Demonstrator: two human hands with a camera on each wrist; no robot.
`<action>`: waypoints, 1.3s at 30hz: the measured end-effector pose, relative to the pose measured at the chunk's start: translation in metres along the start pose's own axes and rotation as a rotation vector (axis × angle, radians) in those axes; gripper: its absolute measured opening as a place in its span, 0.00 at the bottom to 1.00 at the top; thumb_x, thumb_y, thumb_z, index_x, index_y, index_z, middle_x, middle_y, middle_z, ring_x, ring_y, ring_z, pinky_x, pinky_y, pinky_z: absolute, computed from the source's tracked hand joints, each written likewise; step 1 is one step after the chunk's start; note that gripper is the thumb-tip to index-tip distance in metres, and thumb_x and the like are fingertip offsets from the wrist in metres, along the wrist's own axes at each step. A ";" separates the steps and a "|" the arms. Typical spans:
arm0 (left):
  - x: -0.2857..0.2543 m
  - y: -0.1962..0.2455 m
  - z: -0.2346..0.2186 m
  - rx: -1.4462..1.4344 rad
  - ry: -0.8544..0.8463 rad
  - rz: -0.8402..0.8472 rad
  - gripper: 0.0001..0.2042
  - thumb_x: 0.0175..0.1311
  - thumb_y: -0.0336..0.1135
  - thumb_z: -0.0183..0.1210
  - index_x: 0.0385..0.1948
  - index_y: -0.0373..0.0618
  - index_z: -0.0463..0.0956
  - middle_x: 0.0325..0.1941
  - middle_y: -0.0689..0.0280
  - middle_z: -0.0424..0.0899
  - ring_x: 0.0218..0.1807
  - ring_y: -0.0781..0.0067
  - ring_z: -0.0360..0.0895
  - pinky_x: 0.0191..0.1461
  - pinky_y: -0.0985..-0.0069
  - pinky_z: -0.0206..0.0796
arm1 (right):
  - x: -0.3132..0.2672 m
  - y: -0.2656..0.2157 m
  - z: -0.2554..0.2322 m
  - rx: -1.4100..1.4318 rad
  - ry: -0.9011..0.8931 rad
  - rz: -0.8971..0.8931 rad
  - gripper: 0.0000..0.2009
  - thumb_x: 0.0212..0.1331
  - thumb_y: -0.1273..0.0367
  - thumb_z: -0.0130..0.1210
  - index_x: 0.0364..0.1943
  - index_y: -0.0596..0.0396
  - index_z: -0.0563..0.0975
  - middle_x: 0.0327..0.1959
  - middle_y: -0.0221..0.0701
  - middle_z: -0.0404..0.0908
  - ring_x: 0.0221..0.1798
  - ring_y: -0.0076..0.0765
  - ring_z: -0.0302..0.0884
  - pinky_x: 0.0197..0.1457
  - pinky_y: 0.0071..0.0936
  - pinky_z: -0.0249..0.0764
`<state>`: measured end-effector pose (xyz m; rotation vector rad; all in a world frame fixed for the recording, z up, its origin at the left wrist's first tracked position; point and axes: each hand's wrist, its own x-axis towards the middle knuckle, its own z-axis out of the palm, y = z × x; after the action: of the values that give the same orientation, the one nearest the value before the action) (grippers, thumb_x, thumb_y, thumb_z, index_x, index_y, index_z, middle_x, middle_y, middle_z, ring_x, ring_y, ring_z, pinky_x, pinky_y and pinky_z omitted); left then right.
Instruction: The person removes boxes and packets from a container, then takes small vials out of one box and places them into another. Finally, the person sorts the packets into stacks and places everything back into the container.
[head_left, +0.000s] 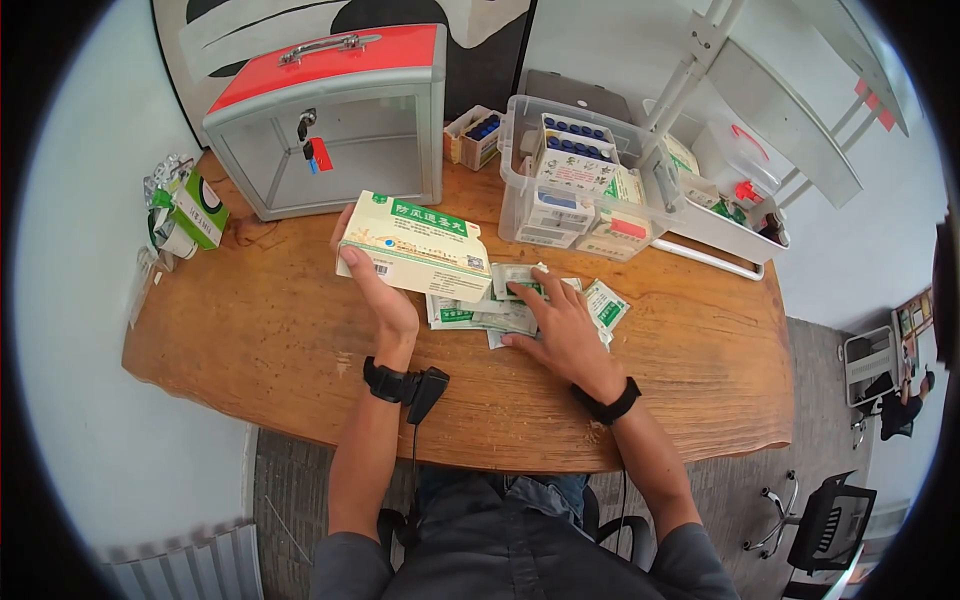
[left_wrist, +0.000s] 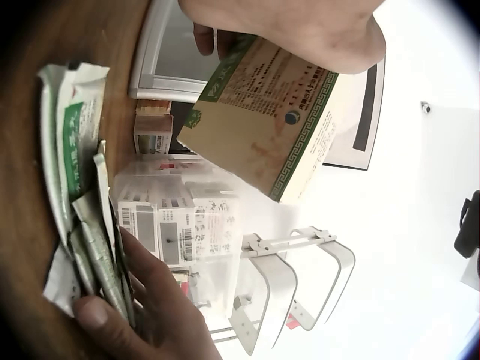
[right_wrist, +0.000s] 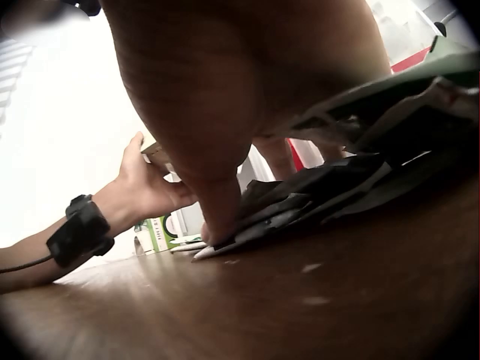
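My left hand (head_left: 385, 305) holds a cream-and-green medicine box (head_left: 415, 245) raised over the table, thumb on its printed front and fingers behind. In the left wrist view the box (left_wrist: 262, 120) is tilted. My right hand (head_left: 570, 335) is on a loose pile of white-and-green sachets (head_left: 510, 318) at the middle of the table, just right of the box. The left wrist view shows several sachets (left_wrist: 82, 150) bunched between the right thumb and fingers. Close to the tabletop, the right wrist view shows the thumb at the sachets' edge, with the palm hiding part of the pile.
Behind the box stands a red-topped clear case (head_left: 325, 130) with keys. A clear plastic bin (head_left: 590, 200) of medicine boxes stands at the back, beside a small carton (head_left: 473, 137) of blue-capped vials. A green-and-white box (head_left: 200, 210) is at the left, a white rack (head_left: 740, 235) at the right.
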<state>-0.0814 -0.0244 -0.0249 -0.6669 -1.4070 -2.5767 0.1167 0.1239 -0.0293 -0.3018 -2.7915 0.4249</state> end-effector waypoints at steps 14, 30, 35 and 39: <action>-0.002 0.004 0.003 -0.051 -0.020 -0.052 0.38 0.81 0.69 0.36 0.75 0.42 0.55 0.73 0.54 0.66 0.76 0.61 0.64 0.80 0.62 0.56 | -0.009 -0.049 -0.010 -0.007 -0.178 -0.031 0.40 0.54 0.51 0.74 0.74 0.41 0.73 0.72 0.52 0.66 0.70 0.64 0.66 0.71 0.56 0.67; -0.005 0.004 0.005 -0.029 -0.033 -0.053 0.39 0.81 0.69 0.35 0.74 0.41 0.57 0.71 0.53 0.69 0.73 0.61 0.68 0.78 0.63 0.60 | -0.010 -0.059 0.010 0.031 -0.114 -0.112 0.43 0.58 0.61 0.72 0.79 0.45 0.64 0.68 0.51 0.68 0.63 0.63 0.71 0.71 0.52 0.70; -0.009 0.005 0.010 -0.063 -0.029 -0.064 0.38 0.82 0.68 0.34 0.73 0.40 0.58 0.70 0.53 0.70 0.73 0.61 0.69 0.77 0.63 0.61 | -0.007 -0.082 0.018 0.002 -0.150 -0.013 0.46 0.53 0.61 0.74 0.79 0.49 0.64 0.65 0.54 0.70 0.59 0.62 0.72 0.64 0.51 0.73; -0.010 0.003 0.010 -0.067 -0.029 -0.066 0.36 0.83 0.66 0.34 0.73 0.41 0.59 0.70 0.53 0.70 0.72 0.61 0.70 0.77 0.62 0.61 | -0.009 -0.090 0.028 -0.030 -0.161 -0.056 0.49 0.50 0.59 0.76 0.78 0.52 0.64 0.69 0.56 0.69 0.61 0.64 0.72 0.66 0.52 0.71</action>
<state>-0.0680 -0.0186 -0.0219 -0.6812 -1.3784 -2.6863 0.1015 0.0301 -0.0286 -0.2041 -2.9578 0.4112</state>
